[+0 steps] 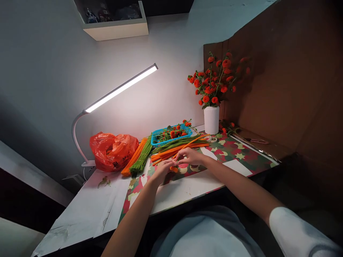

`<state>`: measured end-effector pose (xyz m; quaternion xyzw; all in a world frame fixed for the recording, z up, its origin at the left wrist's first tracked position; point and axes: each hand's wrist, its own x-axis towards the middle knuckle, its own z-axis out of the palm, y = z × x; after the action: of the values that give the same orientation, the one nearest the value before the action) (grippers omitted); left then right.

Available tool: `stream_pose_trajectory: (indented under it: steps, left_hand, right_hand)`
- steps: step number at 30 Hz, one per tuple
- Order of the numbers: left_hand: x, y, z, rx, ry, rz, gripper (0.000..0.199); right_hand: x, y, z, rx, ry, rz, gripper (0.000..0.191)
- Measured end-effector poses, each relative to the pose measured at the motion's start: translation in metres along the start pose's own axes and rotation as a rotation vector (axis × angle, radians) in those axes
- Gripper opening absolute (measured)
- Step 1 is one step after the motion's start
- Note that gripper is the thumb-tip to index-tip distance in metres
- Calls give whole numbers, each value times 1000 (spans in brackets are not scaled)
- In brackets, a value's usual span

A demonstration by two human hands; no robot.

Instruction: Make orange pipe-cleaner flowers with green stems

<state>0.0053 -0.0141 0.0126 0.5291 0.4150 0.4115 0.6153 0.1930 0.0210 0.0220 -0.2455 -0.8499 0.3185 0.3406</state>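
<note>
My left hand (163, 170) and my right hand (188, 157) meet over the front of the patterned table covering, fingertips close together. Both hands are closed around a small orange piece (174, 169), whose rounded end hangs below the fingertips. Fine detail between the fingers is too small to make out. Just behind my hands lie orange stems (166, 153) and green stems (174, 143) in loose bundles. A blue basket (153, 140) with small orange-red flowers and green leaves stands behind those bundles.
An orange plastic bag (112, 151) sits at the left, beside upright-lying orange and green bundles (142, 157). A lit lamp (122, 87) arches above. At the back right stands a white ribbed vase (211, 120) of orange-red flowers, with tape rolls (213, 139) before it and pliers (257, 141) farther right.
</note>
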Motion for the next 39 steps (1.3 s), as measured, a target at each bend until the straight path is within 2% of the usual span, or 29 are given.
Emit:
stream_pose_trajectory:
  steps: [4, 7, 9, 12, 14, 16, 19, 23, 25, 27, 30, 34, 39]
  left_hand:
    - [0, 3, -1, -277, -109, -199, 14]
    - [0, 5, -2, -258, -126, -206, 13]
    - [0, 6, -3, -96, -41, -63, 12]
    - [0, 5, -2, 390, 134, 331, 19]
    - [-1, 3, -1, 751, 202, 580, 17]
    - [-2, 2, 1, 1027, 243, 735, 11]
    - [-3, 0, 6, 1247, 278, 810, 7]
    - [-2, -1, 9, 1357, 326, 773, 10]
    - [-3, -1, 8, 1347, 319, 726, 9]
    - [-3, -1, 6, 1267, 264, 691, 9]
    - [-2, -2, 3, 1057, 208, 632, 13]
    - [2, -3, 1, 744, 187, 468, 16]
    - [4, -3, 2, 454, 120, 337, 18]
  right_hand:
    - [0, -7, 4, 128, 23, 53, 24]
    - [0, -12, 9, 183, 56, 44, 24]
    - [0, -11, 12, 176, 120, 49, 23]
    - [1, -2, 14, 128, 233, 99, 21]
    - [2, 6, 14, 148, 249, 142, 21]
    - [2, 11, 15, 194, 230, 172, 21]
    - [2, 13, 16, 222, 206, 198, 21]
    - [2, 15, 21, 256, 192, 232, 27]
    - [2, 17, 23, 240, 199, 233, 31]
    - [2, 17, 23, 222, 201, 222, 33]
    - [0, 14, 20, 243, 180, 193, 31]
    - [-1, 13, 17, 268, 145, 137, 29]
    - [0, 23, 18, 380, 106, 125, 38]
